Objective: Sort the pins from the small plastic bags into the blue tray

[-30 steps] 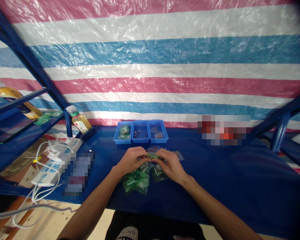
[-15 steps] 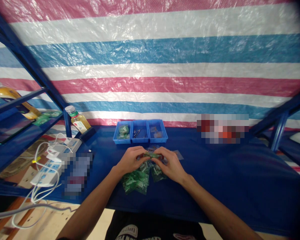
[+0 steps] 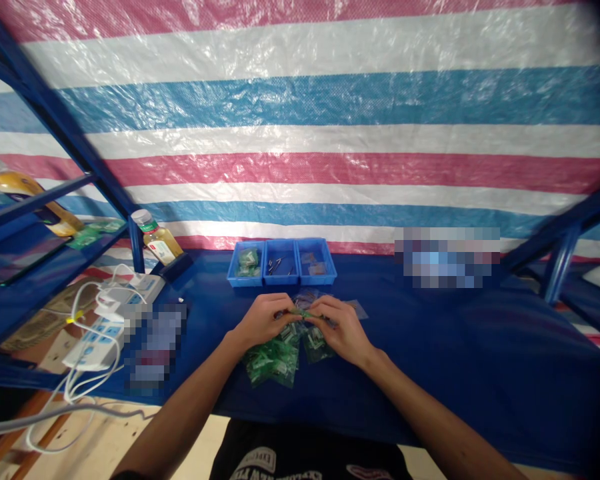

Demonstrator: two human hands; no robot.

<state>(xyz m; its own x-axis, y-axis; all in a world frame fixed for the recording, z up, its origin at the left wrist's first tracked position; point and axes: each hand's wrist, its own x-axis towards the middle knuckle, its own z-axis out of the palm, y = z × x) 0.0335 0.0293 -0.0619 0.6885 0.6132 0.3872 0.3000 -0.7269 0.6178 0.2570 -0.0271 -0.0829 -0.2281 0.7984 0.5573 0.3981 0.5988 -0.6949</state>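
Between the fingertips of my left hand (image 3: 267, 319) and my right hand (image 3: 341, 327) is a small green plastic bag (image 3: 303, 313), pinched from both sides. What is inside it is too small to make out. Below my hands lies a heap of green plastic bags (image 3: 273, 363), partly under my left hand. Another greenish bag with printed marks (image 3: 316, 343) lies just under my right hand. Clear bags (image 3: 357, 309) stick out behind the right hand, partly hidden by it.
Behind my hands three joined blue bins hold green bags (image 3: 249, 260), small dark metal pieces (image 3: 276, 265) and small clear bags (image 3: 316, 267). At left are a power strip (image 3: 97, 343) with tangled cables, a drink bottle (image 3: 156, 239) and a blue metal frame (image 3: 95, 180). Blue cloth covers the table (image 3: 455, 360).
My fingertips have drawn slightly closer together on the green bag, and less of it shows between them. The heap and bins stay where they were.
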